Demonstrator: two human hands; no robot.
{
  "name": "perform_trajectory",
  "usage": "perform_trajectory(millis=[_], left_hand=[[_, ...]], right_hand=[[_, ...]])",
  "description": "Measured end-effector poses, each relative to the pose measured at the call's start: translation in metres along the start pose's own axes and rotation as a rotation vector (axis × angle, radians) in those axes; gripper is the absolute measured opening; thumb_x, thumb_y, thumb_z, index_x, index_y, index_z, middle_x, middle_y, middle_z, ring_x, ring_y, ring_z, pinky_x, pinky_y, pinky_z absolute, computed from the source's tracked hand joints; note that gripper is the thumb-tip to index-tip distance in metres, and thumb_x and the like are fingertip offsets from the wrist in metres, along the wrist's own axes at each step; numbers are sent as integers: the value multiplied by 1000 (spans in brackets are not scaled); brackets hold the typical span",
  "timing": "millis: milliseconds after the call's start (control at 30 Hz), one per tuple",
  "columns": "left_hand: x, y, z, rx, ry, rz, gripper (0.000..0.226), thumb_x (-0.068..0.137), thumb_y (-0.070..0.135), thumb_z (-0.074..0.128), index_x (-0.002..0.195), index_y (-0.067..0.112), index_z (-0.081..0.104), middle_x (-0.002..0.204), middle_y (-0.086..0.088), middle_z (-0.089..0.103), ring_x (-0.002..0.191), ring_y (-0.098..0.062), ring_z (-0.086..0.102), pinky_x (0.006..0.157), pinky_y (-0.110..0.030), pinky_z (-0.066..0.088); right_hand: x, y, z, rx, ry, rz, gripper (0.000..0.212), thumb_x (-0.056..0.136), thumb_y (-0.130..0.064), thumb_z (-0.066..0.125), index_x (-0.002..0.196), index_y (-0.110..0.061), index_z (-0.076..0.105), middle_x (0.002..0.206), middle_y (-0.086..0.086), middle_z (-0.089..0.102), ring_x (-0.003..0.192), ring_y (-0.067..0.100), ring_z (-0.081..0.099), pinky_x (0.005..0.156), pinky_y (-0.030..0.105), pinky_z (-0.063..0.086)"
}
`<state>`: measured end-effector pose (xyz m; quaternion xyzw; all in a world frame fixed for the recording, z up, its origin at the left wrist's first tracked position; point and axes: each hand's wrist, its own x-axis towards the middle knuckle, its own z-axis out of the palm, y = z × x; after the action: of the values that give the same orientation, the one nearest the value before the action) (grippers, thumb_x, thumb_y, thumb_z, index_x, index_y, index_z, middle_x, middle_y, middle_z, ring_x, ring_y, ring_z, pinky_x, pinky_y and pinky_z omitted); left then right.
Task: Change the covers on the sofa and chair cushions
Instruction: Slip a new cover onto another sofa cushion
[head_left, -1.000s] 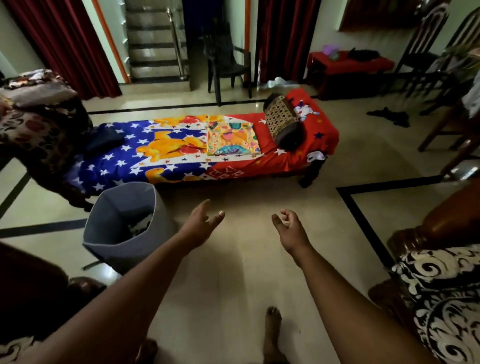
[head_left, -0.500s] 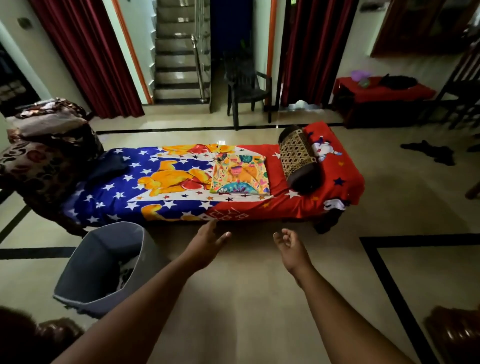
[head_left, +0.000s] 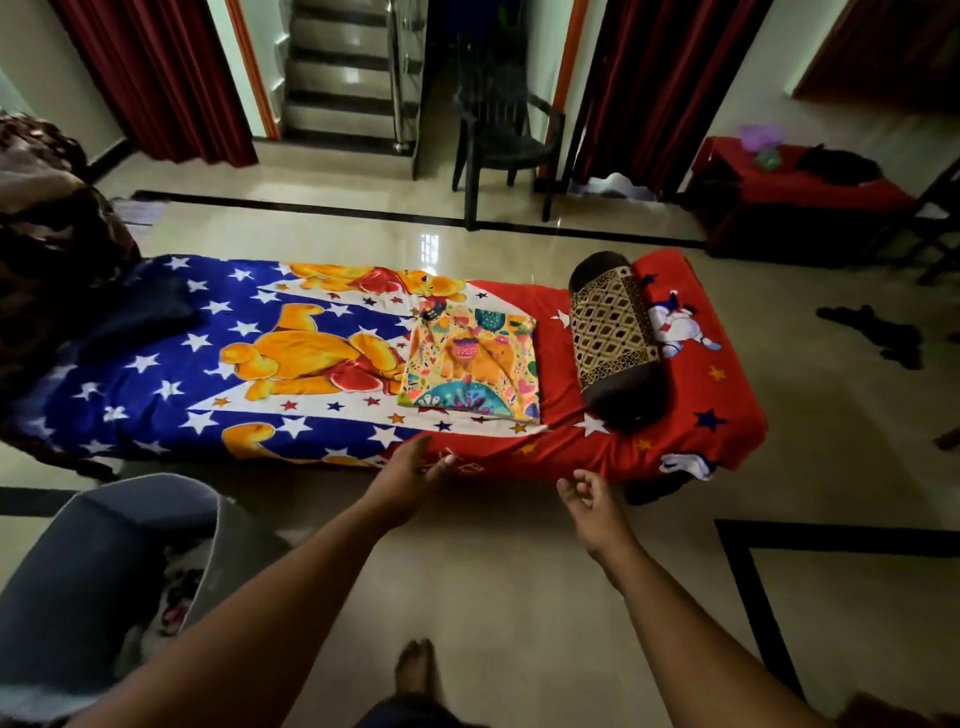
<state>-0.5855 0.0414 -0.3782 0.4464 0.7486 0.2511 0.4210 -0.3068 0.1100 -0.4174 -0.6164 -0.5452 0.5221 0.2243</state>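
Observation:
A folded stack of bright patterned covers (head_left: 470, 366) lies on a low bed (head_left: 727, 415) dressed in a blue, white and red cartoon sheet. A brown bolster with a gold lattice cover (head_left: 613, 343) rests to the right of the stack. My left hand (head_left: 413, 475) reaches out in front of the bed's near edge, fingers apart and empty. My right hand (head_left: 589, 501) hovers a little to the right with loosely curled fingers, holding nothing. Both hands are short of the covers.
A grey fabric laundry bin (head_left: 98, 577) with some cloth inside stands at my lower left. A floral sofa (head_left: 47, 244) is at the left, a dark plastic chair (head_left: 501, 124) behind the bed, a red-draped table (head_left: 800, 197) at the right, dark cloth (head_left: 878, 338) on the floor.
I have walked closer to the bed; it and the covers now look larger and nearer. Both hands stay stretched forward and empty. The bin has slid to my lower left.

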Motion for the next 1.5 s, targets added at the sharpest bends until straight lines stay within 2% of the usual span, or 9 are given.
perform_trajectory(millis=[333,533,733,833,1067,1200,1333,1400,1500], left_hand=[[175,32,-27,186,-71,-153,73,92,56,58,154,30,30,157,-8,37,136,-28,46,104,-49,48],[305,41,14,328,-139,-227,74,93,57,58,155,33,25,161,-1,31,141,-23,40,109,-45,44],[428,35,82,324,-211,-366,75,95,59,54,157,25,27,160,-6,33,143,-23,38,114,-38,35],[473,28,113,350,-293,-379,77,95,60,52,158,25,25,161,-4,32,144,-24,37,113,-37,36],[535,5,159,313,-345,-441,79,94,64,51,158,24,25,163,-4,28,146,-24,33,117,-37,34],[540,-10,165,299,-367,-489,82,93,66,49,158,27,21,164,-3,26,146,-25,34,116,-41,36],[535,-14,158,302,-340,-522,84,92,68,49,159,29,17,163,-1,27,139,-24,42,111,-42,41],[530,-10,151,318,-309,-500,85,92,66,51,159,28,15,164,-1,25,142,-25,38,113,-41,39],[523,1,138,321,-222,-437,91,92,61,57,161,26,10,166,0,20,145,-24,34,114,-39,37]], right_hand=[[174,-28,-17,-33,8,163,47,97,-39,61,134,-13,51,130,13,58,110,19,56,88,30,43],[336,4,-10,-100,-101,278,44,98,-43,58,131,-14,54,120,4,59,106,17,56,86,30,42],[511,59,7,-251,-277,460,46,96,-34,66,129,-3,56,126,18,64,107,26,60,89,32,45],[571,77,18,-425,-329,495,51,97,-40,63,132,-4,57,132,18,62,122,34,57,90,31,40],[630,119,77,-289,-377,735,65,90,-39,72,140,-4,48,139,17,56,125,35,55,103,41,45],[645,139,108,-211,-300,843,74,84,-38,79,139,-1,46,131,16,60,117,34,60,97,44,50],[653,118,121,-104,-291,855,19,94,-17,68,103,-1,63,96,17,71,87,30,69,71,41,56],[652,96,123,-108,-334,779,11,94,-12,66,99,-3,69,99,20,73,85,32,70,76,48,60],[634,45,120,-37,-372,671,6,92,-9,64,87,-5,66,77,12,66,71,24,61,58,33,50]])
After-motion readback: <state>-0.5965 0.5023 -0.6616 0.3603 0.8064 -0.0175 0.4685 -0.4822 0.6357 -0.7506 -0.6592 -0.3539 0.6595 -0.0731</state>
